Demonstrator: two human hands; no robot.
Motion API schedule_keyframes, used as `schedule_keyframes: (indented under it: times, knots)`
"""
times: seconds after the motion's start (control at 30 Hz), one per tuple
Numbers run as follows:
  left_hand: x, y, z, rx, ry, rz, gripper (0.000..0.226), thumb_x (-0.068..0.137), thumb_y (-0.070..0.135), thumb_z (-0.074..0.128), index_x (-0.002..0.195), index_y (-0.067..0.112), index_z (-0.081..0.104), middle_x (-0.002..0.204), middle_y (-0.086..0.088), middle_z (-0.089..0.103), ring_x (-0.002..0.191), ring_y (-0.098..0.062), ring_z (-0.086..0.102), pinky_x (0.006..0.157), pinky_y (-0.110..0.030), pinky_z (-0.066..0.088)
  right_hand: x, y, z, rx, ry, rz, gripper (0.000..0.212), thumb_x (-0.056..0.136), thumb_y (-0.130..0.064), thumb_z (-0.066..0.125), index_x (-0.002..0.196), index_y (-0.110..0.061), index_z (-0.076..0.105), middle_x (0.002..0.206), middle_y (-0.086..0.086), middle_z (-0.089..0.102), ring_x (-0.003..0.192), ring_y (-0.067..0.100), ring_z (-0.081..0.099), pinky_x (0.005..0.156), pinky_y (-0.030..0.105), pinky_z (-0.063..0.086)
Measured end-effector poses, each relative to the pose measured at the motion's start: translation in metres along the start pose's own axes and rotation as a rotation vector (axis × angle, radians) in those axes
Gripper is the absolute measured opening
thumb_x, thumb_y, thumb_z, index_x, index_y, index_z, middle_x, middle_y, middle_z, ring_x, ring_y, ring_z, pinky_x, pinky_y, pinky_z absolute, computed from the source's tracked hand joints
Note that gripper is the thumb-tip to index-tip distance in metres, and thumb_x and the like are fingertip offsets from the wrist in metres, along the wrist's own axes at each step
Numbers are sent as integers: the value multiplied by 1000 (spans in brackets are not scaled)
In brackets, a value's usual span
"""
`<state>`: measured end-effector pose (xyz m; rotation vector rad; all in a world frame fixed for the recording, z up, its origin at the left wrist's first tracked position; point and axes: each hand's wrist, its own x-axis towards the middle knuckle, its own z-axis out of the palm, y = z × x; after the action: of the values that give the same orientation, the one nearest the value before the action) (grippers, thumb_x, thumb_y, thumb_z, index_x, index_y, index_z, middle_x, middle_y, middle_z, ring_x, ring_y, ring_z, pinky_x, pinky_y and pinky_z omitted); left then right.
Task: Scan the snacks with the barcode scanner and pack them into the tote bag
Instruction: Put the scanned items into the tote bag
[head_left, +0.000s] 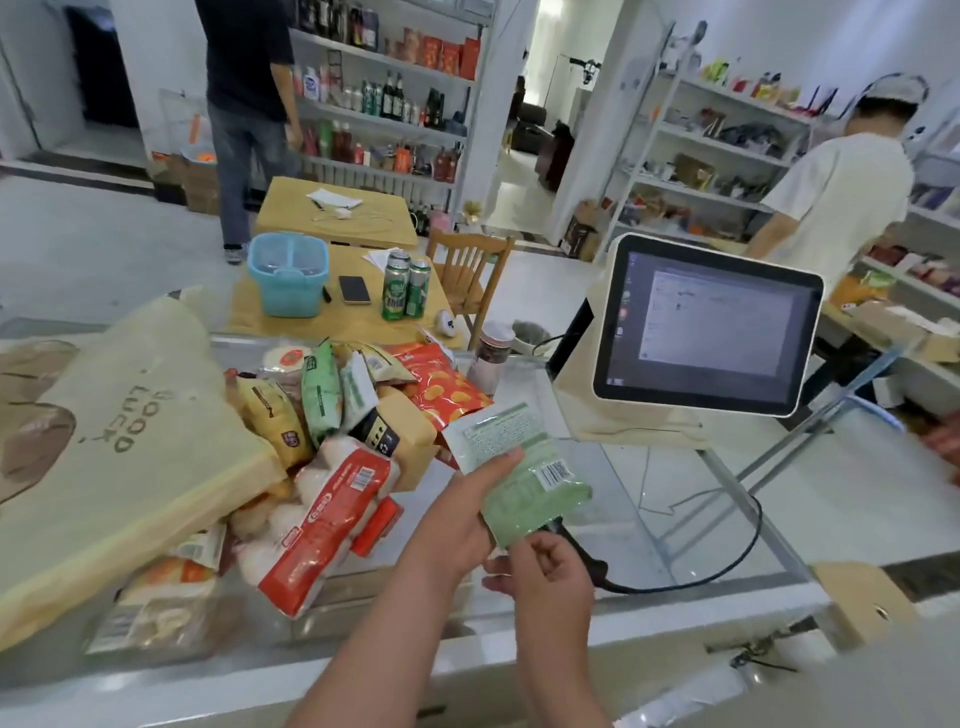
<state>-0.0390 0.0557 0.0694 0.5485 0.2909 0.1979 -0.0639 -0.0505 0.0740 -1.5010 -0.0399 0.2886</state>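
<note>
My left hand (467, 514) grips a green snack packet (524, 488) over the glass counter, its barcode facing up. My right hand (545, 571) sits just below, with curled fingers pinching the packet's lower corner. The black barcode scanner (587, 558) lies right behind that hand, mostly hidden, and its cable loops off to the right. A pile of snacks (337, 410) lies to the left, with a red and white packet (332, 519) at the front. The beige tote bag (130, 441), printed GOOD LUCK, lies flat at the far left, partly over the pile.
A checkout screen (706, 322) stands at the right on the counter (649, 519). Behind it are a jar (491, 353), wooden tables with a blue basket (288, 280) and green cans (405, 288), and a chair. Two people stand by the stocked shelves.
</note>
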Motion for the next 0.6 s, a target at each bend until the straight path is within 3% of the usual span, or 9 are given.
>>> schedule_keyframes:
  times: [0.1, 0.23, 0.3, 0.37, 0.47, 0.6]
  knots:
    - [14, -1, 3, 71, 20, 84, 26, 86, 1, 58, 111, 5, 63, 99, -15, 72, 87, -30, 71, 70, -42, 60, 20, -1, -9, -72, -92, 54, 7, 89, -1, 59, 83, -1, 63, 67, 4, 65, 59, 14, 61, 58, 29, 53]
    - [39, -5, 12, 362, 139, 207, 35, 84, -4, 64, 116, 10, 62, 110, -11, 71, 100, -29, 68, 82, -43, 57, 60, 3, -36, -216, -223, 122, 8, 89, -5, 59, 87, -6, 67, 77, 0, 73, 69, 14, 65, 61, 21, 53]
    - [54, -10, 18, 495, 184, 220, 34, 85, -5, 65, 111, 16, 63, 113, -9, 70, 105, -28, 66, 92, -46, 53, 87, 7, -56, -409, -205, -7, 4, 87, -11, 63, 89, -13, 66, 85, -7, 70, 83, 11, 64, 64, 11, 47]
    - [67, -17, 20, 610, 240, 220, 34, 86, -5, 64, 114, 14, 63, 116, -10, 68, 107, -28, 65, 97, -48, 50, 114, 14, -75, -647, -212, -147, 14, 87, -19, 65, 99, -20, 60, 97, -16, 59, 96, 5, 57, 73, 10, 41]
    - [75, -25, 13, 556, 282, 223, 35, 89, -5, 59, 122, 8, 61, 117, -12, 69, 104, -29, 67, 87, -45, 56, 145, 37, -85, -875, -342, -218, 29, 82, -23, 66, 107, -15, 54, 98, -8, 53, 98, 16, 55, 83, 29, 47]
    - [76, -26, 10, 452, 380, 273, 32, 90, -4, 57, 118, 9, 62, 106, -8, 73, 94, -27, 70, 70, -36, 59, 160, 63, -77, -966, -499, -258, 54, 85, -21, 65, 134, -21, 42, 119, -3, 52, 109, 16, 53, 86, 24, 44]
